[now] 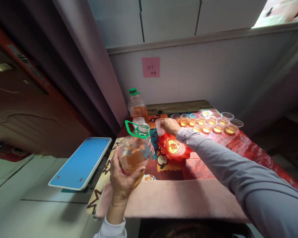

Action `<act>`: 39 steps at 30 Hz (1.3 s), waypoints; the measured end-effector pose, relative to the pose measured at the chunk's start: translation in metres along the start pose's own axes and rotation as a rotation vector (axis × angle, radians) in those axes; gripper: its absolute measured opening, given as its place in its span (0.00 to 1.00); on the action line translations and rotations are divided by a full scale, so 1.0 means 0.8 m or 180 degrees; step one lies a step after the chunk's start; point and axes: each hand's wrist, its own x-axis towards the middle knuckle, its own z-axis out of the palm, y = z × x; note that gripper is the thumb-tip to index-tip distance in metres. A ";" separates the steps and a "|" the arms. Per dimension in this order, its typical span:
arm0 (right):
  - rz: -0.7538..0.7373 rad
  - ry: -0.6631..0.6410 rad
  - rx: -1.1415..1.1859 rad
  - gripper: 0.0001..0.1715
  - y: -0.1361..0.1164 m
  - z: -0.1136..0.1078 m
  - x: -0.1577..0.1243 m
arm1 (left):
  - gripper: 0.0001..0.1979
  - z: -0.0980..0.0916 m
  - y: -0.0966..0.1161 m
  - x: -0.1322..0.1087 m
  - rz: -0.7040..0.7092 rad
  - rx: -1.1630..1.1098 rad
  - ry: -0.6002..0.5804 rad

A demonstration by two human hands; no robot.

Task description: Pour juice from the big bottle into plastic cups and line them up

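Left of the red tray [182, 154], my left hand [122, 180] cradles an uncapped bottle [136, 155], fingers spread wide; at the tray's far-left edge, my right hand [171, 126] pinches a clear cup [160, 129]; a light grip should prevent buckling.

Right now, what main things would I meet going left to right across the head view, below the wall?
Blue panel → open bottle held in the left hand → clear cup held in the right hand → group of partly filled cups.
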 end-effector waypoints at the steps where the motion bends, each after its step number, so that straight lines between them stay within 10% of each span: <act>1: 0.0016 0.0014 0.0015 0.16 0.000 0.002 0.000 | 0.59 0.000 0.000 0.000 0.0003 0.0005 0.0007; 14: 0.0099 0.0426 0.0373 0.13 0.009 0.009 -0.002 | 0.59 0.000 0.000 0.002 0.0003 0.0046 -0.0052; 24: -0.0019 0.1320 0.0611 0.15 0.028 -0.040 -0.063 | 0.59 0.001 -0.002 0.002 0.0055 0.0139 -0.0063; 31: -0.0209 0.0566 0.0638 0.12 0.044 0.030 -0.155 | 0.59 0.009 0.007 0.006 0.0092 0.0143 0.0049; 39: -0.0064 0.0416 0.0613 0.11 0.040 0.056 -0.177 | 0.59 0.011 0.012 0.008 0.0161 0.0220 0.0026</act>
